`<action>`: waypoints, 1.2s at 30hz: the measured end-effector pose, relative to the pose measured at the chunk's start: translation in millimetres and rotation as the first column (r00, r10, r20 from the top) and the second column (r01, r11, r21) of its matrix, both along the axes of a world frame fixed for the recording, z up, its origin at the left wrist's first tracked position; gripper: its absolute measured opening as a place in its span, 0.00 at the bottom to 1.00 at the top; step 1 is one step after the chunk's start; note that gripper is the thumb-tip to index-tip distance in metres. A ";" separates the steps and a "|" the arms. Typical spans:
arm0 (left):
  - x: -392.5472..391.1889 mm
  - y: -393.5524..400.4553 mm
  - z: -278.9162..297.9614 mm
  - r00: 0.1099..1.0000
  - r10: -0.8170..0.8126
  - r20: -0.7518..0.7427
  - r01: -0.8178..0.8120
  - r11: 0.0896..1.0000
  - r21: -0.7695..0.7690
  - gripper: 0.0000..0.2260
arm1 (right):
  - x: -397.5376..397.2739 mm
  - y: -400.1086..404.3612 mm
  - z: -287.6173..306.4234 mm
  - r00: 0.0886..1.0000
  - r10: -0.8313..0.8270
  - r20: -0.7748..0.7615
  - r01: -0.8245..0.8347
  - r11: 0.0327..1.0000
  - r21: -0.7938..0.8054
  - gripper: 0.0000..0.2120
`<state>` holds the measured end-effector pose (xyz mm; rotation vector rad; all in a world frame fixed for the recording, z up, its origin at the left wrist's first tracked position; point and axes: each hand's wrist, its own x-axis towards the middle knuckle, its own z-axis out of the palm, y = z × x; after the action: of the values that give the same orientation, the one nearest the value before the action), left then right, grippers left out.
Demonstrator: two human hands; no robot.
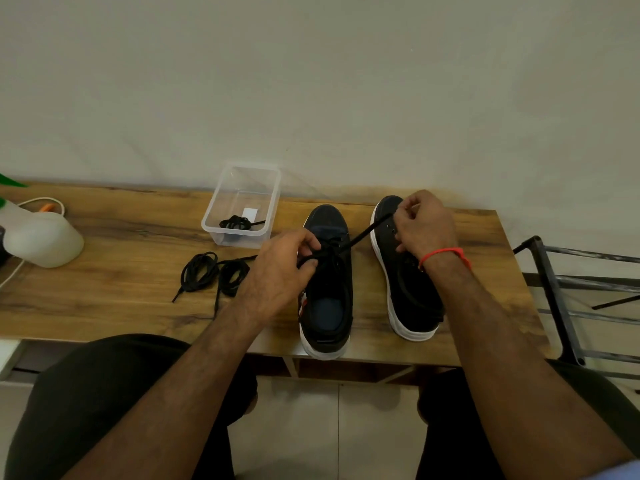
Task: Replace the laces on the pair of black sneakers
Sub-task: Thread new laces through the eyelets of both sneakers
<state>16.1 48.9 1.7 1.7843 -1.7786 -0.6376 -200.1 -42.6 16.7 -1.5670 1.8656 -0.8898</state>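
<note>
Both hands' fingers curled, pinching.

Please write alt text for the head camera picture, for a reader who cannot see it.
Both hands, left hand and right hand, pull a black lace on the left sneaker, beside the right sneaker, on a wooden table.

White plastic bottle with green top at nine o'clock is cut off by the edge; right forearm hides part of the right black sneaker.
</note>
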 end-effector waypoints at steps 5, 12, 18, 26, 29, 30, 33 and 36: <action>-3.8 2.5 3.9 0.999 0.011 -0.052 -0.011 1.000 -0.008 0.05 | 15.1 7.9 -1.6 0.711 0.611 -0.349 -0.618 0.779 0.103 0.10; -3.8 2.7 2.1 0.998 0.030 -0.048 -0.031 0.999 -0.011 0.06 | 24.9 17.1 -10.4 0.656 0.684 -0.319 -0.651 0.727 0.220 0.05; -4.7 0.5 0.6 0.999 0.037 -0.009 -0.038 0.999 -0.014 0.07 | 26.7 18.6 -7.3 0.628 0.722 -0.291 -0.693 0.689 0.214 0.10; -5.8 1.0 -2.2 0.994 0.075 -0.082 -0.068 0.994 0.086 0.09 | 24.0 15.8 -14.9 0.730 0.608 -0.314 -0.581 0.793 0.183 0.02; -5.7 0.1 2.8 0.933 0.195 -0.302 -0.125 0.964 0.236 0.12 | 24.7 15.6 -15.3 0.735 0.616 -0.283 -0.581 0.788 0.204 0.02; -3.8 -0.6 4.0 0.891 0.285 -0.353 -0.179 0.936 0.303 0.11 | 24.9 15.7 -13.8 0.751 0.608 -0.257 -0.577 0.794 0.191 0.03; 5.4 2.7 -2.8 0.757 0.534 -0.375 -0.289 0.790 0.542 0.15 | 26.6 18.7 -4.7 0.827 0.539 -0.158 -0.529 0.842 0.102 0.06; 6.2 8.1 -15.2 0.667 0.644 -0.374 -0.234 0.659 0.715 0.27 | 32.6 26.1 0.4 0.849 0.513 -0.126 -0.504 0.858 0.098 0.14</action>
<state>22.2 57.1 -13.5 1.9964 -0.6196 -1.4861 -167.5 -16.5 17.1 -1.9984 1.4284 -0.4784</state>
